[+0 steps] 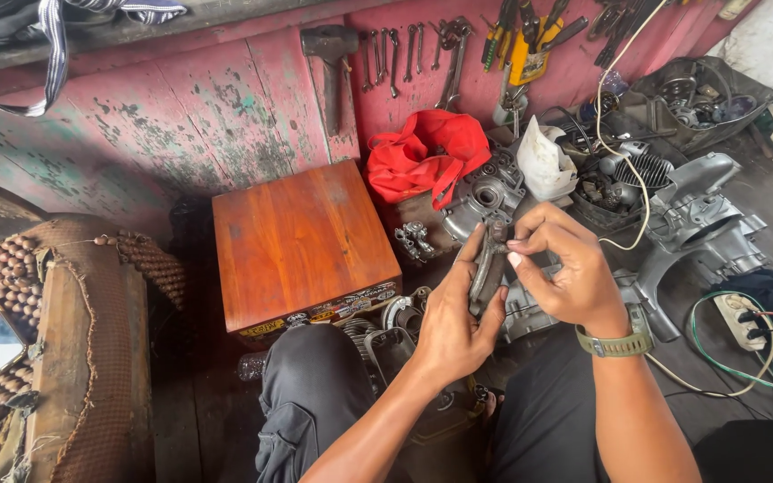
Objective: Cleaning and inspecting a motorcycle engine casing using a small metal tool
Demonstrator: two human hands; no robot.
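My left hand grips a curved, dark, greasy metal part and holds it upright above my lap. My right hand, with an olive watch strap on its wrist, pinches the top end of the same part with thumb and fingertips. Both hands sit over grey engine casings lying on the floor between my knees. The lower end of the part is hidden behind my left palm.
A wooden box stands left of my hands, a red cloth bag behind it. Wrenches and a hammer hang on the red wall. More engine casings, cables and a power strip lie at the right.
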